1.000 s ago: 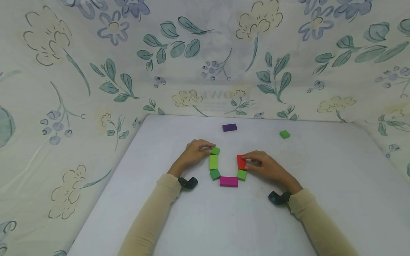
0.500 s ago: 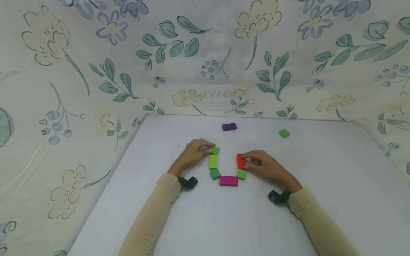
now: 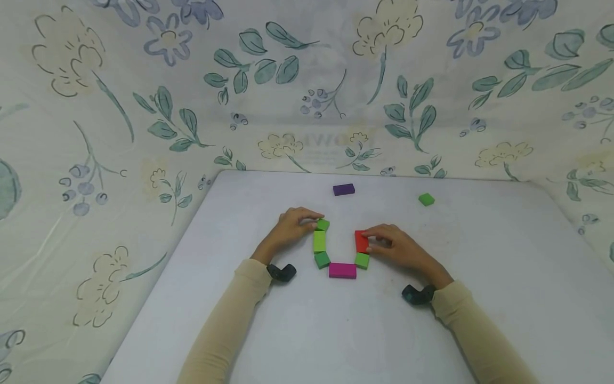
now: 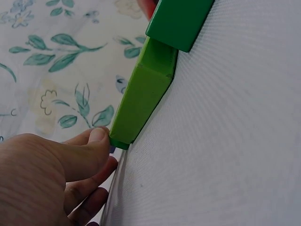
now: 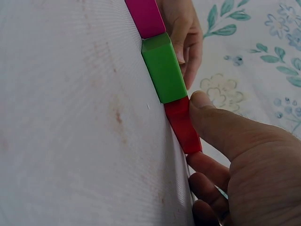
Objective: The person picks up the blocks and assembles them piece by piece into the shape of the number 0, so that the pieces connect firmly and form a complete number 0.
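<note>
Several coloured blocks form a U on the white table. With thumb and finger, my left hand [image 3: 292, 226] pinches a small green block [image 3: 323, 224] at the U's far left tip. Below it come a lime green block [image 3: 319, 242] and a tilted dark green block [image 3: 322, 260]. A magenta block [image 3: 342, 271] makes the base. On the right side, a green block [image 3: 362, 261] touches the red block [image 3: 360, 242], which my right hand [image 3: 400, 249] grips between thumb and fingers. In the right wrist view the thumb lies against the red block [image 5: 184, 127].
A purple block [image 3: 344, 190] lies near the back of the white table [image 3: 345, 341]. Another green block [image 3: 426, 199] sits farther right. Floral cloth [image 3: 307, 96] hangs behind the table's far edge. Dark cameras are strapped at both wrists.
</note>
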The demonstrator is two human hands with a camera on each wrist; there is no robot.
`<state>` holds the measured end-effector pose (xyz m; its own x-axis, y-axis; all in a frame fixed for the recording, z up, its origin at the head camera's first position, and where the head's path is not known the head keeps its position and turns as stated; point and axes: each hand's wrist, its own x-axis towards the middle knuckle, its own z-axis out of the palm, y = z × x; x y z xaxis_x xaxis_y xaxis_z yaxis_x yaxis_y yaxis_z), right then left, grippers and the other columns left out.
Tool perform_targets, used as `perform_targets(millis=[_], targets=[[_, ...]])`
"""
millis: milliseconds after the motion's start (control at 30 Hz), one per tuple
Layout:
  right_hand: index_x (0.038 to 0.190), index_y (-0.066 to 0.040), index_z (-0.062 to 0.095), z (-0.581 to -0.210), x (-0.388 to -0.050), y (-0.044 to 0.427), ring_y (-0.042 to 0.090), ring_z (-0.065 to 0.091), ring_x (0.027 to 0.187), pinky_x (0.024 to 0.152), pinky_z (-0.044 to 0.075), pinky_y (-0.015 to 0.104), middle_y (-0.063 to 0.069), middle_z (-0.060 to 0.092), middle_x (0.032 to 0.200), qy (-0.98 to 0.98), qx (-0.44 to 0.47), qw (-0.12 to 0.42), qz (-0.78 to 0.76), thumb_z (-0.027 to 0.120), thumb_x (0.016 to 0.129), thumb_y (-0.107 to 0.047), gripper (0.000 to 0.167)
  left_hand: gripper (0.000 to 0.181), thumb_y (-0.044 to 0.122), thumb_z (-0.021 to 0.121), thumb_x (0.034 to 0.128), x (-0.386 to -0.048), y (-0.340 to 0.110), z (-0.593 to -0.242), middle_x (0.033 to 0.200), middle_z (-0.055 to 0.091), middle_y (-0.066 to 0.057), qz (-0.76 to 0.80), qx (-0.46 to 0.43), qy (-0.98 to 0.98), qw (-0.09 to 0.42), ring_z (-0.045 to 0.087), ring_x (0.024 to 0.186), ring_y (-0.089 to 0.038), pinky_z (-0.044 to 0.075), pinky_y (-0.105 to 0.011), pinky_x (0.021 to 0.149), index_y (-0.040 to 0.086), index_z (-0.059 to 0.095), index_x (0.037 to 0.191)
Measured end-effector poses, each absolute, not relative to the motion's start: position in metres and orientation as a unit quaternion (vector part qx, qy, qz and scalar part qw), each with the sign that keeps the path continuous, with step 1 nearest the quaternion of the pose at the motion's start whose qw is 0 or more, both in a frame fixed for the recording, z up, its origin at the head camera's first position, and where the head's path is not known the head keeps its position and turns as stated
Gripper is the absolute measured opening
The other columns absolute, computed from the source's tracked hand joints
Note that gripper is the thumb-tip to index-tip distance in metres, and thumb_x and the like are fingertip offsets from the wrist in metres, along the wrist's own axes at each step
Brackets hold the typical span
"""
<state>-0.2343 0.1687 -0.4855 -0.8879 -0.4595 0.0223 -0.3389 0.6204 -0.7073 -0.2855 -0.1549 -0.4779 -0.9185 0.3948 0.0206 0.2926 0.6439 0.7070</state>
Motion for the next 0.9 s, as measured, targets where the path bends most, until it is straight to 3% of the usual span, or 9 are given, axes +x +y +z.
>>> perform_targets(millis=[233, 400, 667, 900], targets=[[0.135, -0.024, 0.063, -0.485, -0.235, 0.168, 0.025, 0.055, 0.122, 0.101, 0.049, 0.048, 0.001, 0.062, 0.135, 0.893, -0.23, 0.078, -0.379, 0.075, 0.09, -0.029, 0.046, 0.04, 0.031, 0.057, 0.1017, -0.286, -0.156, -0.478, 0.143, 0.059, -0.002, 0.372, 0.188, 0.907, 0.062, 0.042, 0.14, -0.029, 0.023, -0.056, 0.113, 0.026, 0.057, 0.141], [0.134, -0.023, 0.063, -0.486, -0.236, 0.169, 0.025, 0.055, 0.123, 0.101, 0.05, 0.048, 0.003, 0.061, 0.136, 0.895, -0.231, 0.075, -0.373, 0.075, 0.09, -0.028, 0.045, 0.044, 0.04, 0.057, 0.1005, -0.281, -0.154, -0.48, 0.144, 0.057, -0.006, 0.379, 0.196, 0.903, 0.055, 0.042, 0.14, -0.031, 0.024, -0.058, 0.111, 0.024, 0.056, 0.142], [0.132, -0.02, 0.065, -0.485, -0.237, 0.172, 0.025, 0.058, 0.118, 0.098, 0.051, 0.046, 0.006, 0.057, 0.138, 0.895, -0.231, 0.059, -0.377, 0.075, 0.091, -0.026, 0.043, 0.039, 0.042, 0.063, 0.0966, -0.274, -0.149, -0.48, 0.14, 0.058, -0.004, 0.371, 0.197, 0.907, 0.036, 0.044, 0.137, -0.027, 0.026, -0.054, 0.108, 0.025, 0.063, 0.132], [0.132, -0.02, 0.063, -0.486, -0.236, 0.171, 0.018, 0.06, 0.105, 0.09, 0.051, 0.034, 0.003, 0.06, 0.133, 0.89, -0.217, 0.052, -0.398, 0.068, 0.096, -0.024, 0.037, 0.028, 0.038, 0.069, 0.093, -0.272, -0.151, -0.485, 0.133, 0.06, 0.0, 0.365, 0.206, 0.907, 0.029, 0.048, 0.131, -0.023, 0.026, -0.05, 0.104, 0.026, 0.069, 0.118]])
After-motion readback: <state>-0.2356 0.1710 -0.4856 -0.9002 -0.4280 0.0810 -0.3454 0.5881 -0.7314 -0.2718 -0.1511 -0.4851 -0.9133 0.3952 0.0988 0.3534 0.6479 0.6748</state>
